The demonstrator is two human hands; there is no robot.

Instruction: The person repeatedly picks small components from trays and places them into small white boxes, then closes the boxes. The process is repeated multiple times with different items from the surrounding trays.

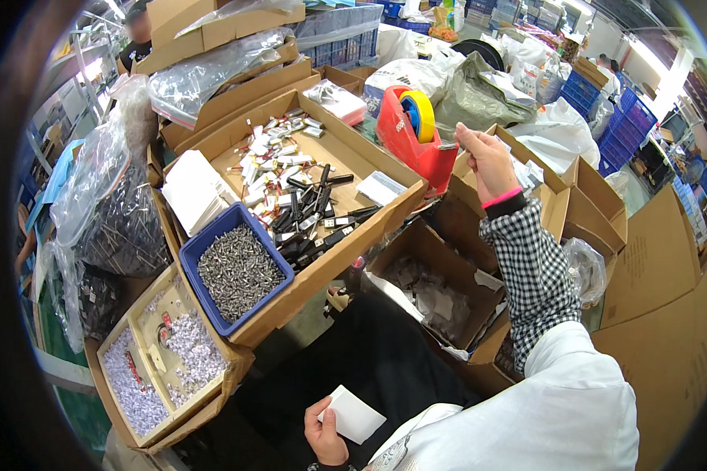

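- The left hand (324, 436) sat low, close to the body, pinching a small white packet (353, 414) between thumb and fingers; the packet stuck up and to the right of the hand, over the dark lap.
- The right hand (485, 161) was stretched well forward on a sleeve checked black and white, with a pink band at the wrist. Its fingertips were drawn together right at the end of the red tape dispenser (413, 145); whether they gripped a strip of tape I could not tell.
- The dispenser carried a yellow roll (421, 115) and stood on the far corner of a wide, shallow cardboard tray (345, 153).
- The two hands were well apart, one near the body and one far out.
- Inside the tray lay a scatter of small black and white parts (290, 188), a stack of white packets (192, 192) at its left side and another small white packet (380, 188) near its right edge.
- A blue bin (190, 255) full of small grey metal pieces stood at the near left end of the tray.
- Lower left, a divided cardboard box (229, 363) held heaps of tiny white pieces.
- Below the right forearm an open carton (392, 251) held clear bags.
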